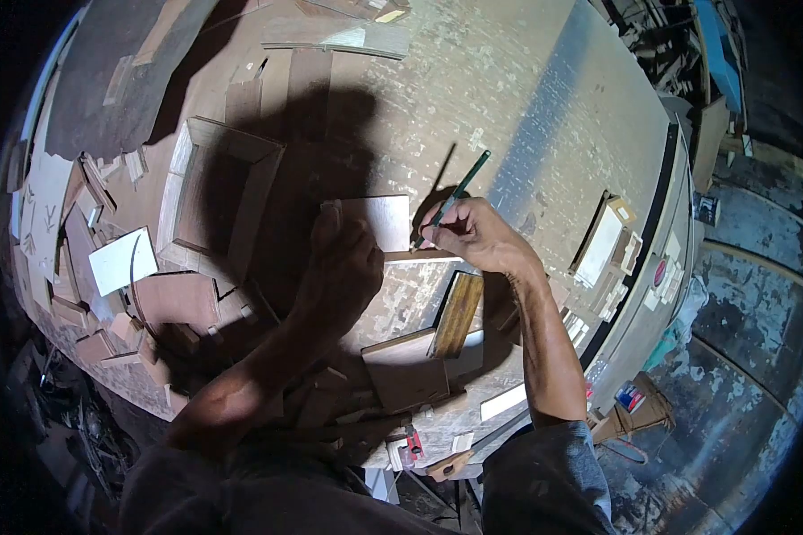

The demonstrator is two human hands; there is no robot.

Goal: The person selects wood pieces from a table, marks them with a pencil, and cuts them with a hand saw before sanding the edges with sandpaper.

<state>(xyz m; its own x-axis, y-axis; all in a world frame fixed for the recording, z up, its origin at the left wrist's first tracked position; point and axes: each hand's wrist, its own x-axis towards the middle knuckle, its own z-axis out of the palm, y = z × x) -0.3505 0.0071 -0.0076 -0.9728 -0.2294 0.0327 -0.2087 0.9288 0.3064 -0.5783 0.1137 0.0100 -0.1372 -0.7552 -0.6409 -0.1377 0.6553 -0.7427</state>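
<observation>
In the head view, my right hand pinches a dark green pencil. The pencil leans up to the right, and its tip is low at the right end of a small pale rectangular board. My left hand, mostly in shadow, is closed over the left part of that board; its fingertips are partly hidden. Along the board's near edge runs a brown wooden strip or side face. Closer to my body, a brown wood block rests slantwise by a flat wooden piece.
A wooden frame lies to the left, beside a white tile-like piece and a reddish board. Several offcuts cover the left edge. On the right are a white-faced block and small scraps. The worktable has a worn, speckled top.
</observation>
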